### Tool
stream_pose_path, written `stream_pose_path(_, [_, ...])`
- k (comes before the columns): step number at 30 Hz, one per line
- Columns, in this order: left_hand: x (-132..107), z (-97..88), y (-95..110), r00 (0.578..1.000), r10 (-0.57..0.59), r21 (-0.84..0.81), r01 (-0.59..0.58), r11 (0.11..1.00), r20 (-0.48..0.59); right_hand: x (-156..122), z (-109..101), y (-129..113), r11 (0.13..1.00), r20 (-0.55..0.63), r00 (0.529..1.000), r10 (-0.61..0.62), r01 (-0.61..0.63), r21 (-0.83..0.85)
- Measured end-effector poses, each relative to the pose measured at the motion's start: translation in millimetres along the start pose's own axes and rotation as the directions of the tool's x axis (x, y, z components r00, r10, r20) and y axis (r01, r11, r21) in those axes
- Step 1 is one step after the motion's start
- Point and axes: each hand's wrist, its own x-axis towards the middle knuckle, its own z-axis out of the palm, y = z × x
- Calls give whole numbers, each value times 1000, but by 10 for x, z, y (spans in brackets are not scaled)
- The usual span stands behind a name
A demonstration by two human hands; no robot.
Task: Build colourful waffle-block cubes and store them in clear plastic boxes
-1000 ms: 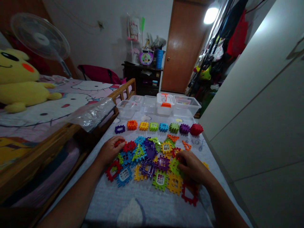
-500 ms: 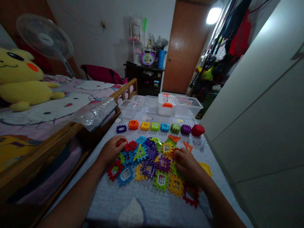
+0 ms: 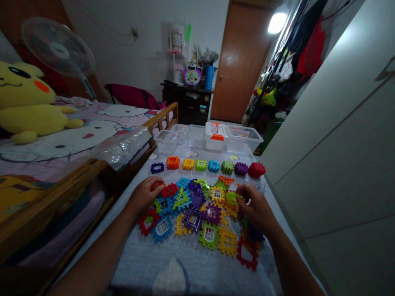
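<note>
A heap of flat, toothed plastic building tiles (image 3: 197, 209) in many colours lies on the grey cloth-covered table (image 3: 185, 267). My left hand (image 3: 144, 195) rests at the heap's left edge, fingers curled over a red tile (image 3: 168, 190). My right hand (image 3: 256, 207) is at the heap's right side, fingers pinched on a green tile (image 3: 232, 198) lifted a little off the pile. Behind the heap stands a row of small assembled cubes (image 3: 212, 166), from a purple piece on the left to a red cube (image 3: 256, 169) on the right.
Several clear plastic boxes (image 3: 243, 139) and a white box with an orange latch (image 3: 215, 135) stand at the table's far end. A bed with a wooden rail (image 3: 92, 168), a crumpled plastic bag (image 3: 120, 148) and a yellow plush toy (image 3: 27, 107) lies left. A white cupboard (image 3: 339, 144) flanks the right.
My right hand has risen from the lower right of the heap and moved up and back, taking a green tile with it. My left hand has stayed in place.
</note>
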Motion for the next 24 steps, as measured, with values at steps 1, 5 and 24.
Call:
stream_pose_path(1, [0,-2,7,1000,-1,0,1,1000,-2,2,5,-10,1000,-39,999,-20,19,-15])
stream_pose_path(5, [-2,-10,36,1000,-3,4,3,1000,-22,-44,68,-12,996,40,996,-76,78,-47])
stream_pose_path(24, [-1,-11,17,1000,10,10,-10,1000,-24,27,-45,352,979,308,951,24,40,-201])
